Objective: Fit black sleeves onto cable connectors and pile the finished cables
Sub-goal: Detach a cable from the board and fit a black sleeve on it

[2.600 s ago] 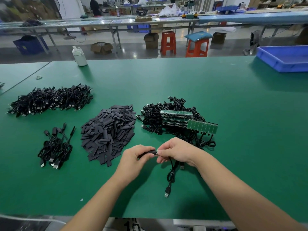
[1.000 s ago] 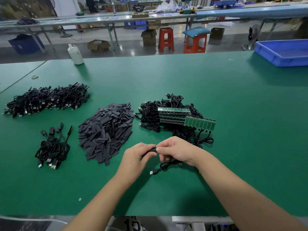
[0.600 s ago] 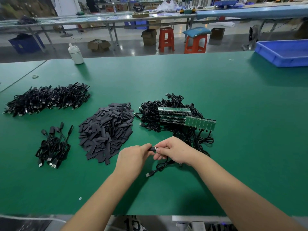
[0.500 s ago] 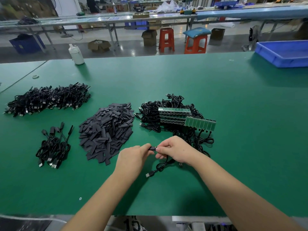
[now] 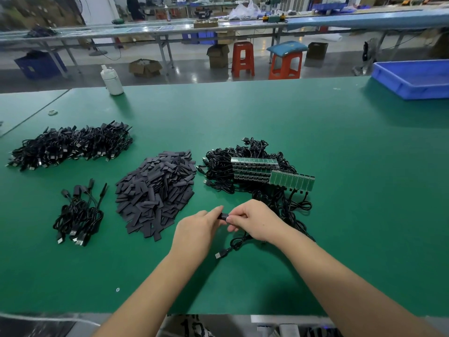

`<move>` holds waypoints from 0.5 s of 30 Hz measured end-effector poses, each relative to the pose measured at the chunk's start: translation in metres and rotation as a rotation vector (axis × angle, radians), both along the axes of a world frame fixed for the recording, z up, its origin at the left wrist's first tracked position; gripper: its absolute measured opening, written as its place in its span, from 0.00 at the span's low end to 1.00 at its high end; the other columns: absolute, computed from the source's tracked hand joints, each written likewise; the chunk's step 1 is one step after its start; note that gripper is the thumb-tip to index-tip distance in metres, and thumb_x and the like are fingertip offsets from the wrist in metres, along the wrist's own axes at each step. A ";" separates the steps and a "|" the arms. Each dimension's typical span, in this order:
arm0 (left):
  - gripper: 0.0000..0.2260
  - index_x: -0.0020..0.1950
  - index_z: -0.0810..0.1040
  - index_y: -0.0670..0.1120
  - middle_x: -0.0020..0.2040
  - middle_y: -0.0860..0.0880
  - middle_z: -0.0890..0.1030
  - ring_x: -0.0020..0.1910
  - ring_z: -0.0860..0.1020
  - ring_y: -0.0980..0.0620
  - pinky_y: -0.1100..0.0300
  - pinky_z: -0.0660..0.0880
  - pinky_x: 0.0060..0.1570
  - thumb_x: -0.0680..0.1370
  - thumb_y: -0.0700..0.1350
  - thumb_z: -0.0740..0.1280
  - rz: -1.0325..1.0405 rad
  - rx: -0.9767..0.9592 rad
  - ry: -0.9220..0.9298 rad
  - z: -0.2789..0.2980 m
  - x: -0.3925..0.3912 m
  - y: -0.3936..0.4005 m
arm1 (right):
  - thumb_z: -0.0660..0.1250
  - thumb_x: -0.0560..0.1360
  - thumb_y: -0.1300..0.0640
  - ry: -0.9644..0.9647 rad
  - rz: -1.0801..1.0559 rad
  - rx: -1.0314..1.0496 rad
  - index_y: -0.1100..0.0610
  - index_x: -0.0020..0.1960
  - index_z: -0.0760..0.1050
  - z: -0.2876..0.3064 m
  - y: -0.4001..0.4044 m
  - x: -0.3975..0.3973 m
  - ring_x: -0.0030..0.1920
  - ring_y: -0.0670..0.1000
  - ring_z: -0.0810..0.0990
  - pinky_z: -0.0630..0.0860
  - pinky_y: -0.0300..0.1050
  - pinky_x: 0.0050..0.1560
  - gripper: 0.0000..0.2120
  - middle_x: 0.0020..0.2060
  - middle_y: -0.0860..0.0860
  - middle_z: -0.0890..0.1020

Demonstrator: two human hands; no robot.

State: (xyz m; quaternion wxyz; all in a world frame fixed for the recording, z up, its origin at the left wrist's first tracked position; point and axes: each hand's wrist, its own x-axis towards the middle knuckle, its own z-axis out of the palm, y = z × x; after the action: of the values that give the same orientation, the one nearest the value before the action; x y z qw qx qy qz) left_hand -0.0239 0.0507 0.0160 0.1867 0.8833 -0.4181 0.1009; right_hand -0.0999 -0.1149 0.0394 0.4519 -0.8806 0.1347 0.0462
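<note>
My left hand [image 5: 196,229] pinches a black sleeve [image 5: 222,216] between thumb and fingers. My right hand [image 5: 255,222] grips the connector end of a black cable [image 5: 233,244] against that sleeve. The cable hangs below my hands and its USB plug [image 5: 219,254] lies on the green table. A heap of loose black sleeves [image 5: 155,190] lies left of my hands. A tangle of cables with green circuit boards [image 5: 262,173] lies behind my right hand. A small pile of sleeved cables [image 5: 77,215] sits at the near left.
A long heap of black cables [image 5: 70,144] lies at the far left. A white bottle [image 5: 112,80] stands at the table's back edge, and a blue tray [image 5: 413,77] at the back right. Orange stools [image 5: 285,63] stand on the floor beyond.
My hands have stayed together over the same spot, working the sleeve along the connector. The dangling cable has come down, so its plug now lies on the table.
</note>
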 end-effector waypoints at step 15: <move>0.06 0.55 0.82 0.43 0.42 0.50 0.84 0.39 0.81 0.54 0.63 0.76 0.42 0.78 0.40 0.69 -0.069 -0.640 1.248 0.002 -0.013 -0.004 | 0.74 0.74 0.49 -0.246 -0.512 0.712 0.48 0.46 0.87 0.002 0.014 0.017 0.45 0.47 0.76 0.72 0.43 0.51 0.05 0.41 0.42 0.85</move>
State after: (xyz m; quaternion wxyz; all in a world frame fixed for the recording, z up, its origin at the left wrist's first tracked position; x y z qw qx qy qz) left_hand -0.0368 0.0468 0.0177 0.6458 0.6639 -0.2106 -0.3127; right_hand -0.0825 -0.1010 0.0417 0.7360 -0.6078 0.2691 -0.1282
